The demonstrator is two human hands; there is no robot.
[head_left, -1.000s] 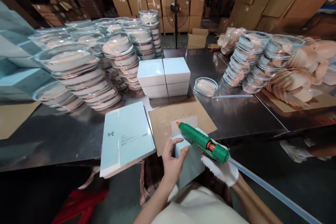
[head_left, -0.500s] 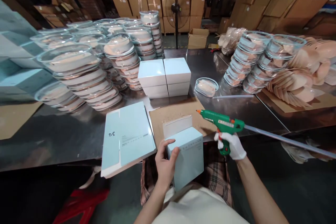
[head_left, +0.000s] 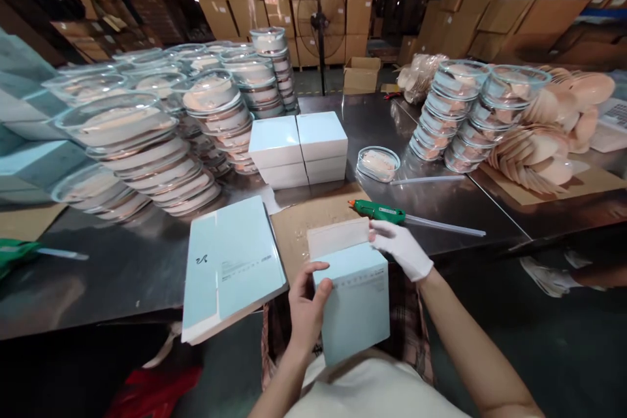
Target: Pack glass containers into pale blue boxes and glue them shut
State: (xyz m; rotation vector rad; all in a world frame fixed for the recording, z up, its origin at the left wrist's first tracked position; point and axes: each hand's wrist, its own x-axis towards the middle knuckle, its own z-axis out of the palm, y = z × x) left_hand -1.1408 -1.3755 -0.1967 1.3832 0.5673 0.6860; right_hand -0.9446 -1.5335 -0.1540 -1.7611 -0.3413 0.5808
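Observation:
A light-blue cardboard box (head_left: 355, 304) stands at the table's near edge, close to my body, with its white flap (head_left: 337, 240) raised on the far side. My bare left hand (head_left: 306, 307) grips the box at its left side, thumb on the near face. At the flap's right end, the gloved fingers of my right hand (head_left: 404, 251) pinch the edge. A green hot glue gun (head_left: 379, 211) lies just beyond that hand, its clear glue stick pointing right. Left of the box rests a stack of flat light-blue cartons (head_left: 232, 261).
Two white-sided boxes (head_left: 298, 150) stand ahead on the metal table, behind a cardboard sheet (head_left: 289, 222). Stacks of clear oval containers (head_left: 151, 150) fill the left. More containers (head_left: 453, 108) and beige curved pieces (head_left: 539, 157) sit right. Another green glue gun (head_left: 17, 253) shows far left.
My right hand has put the glue gun down on the table and moved left to the box flap. The left hand keeps its grip on the box.

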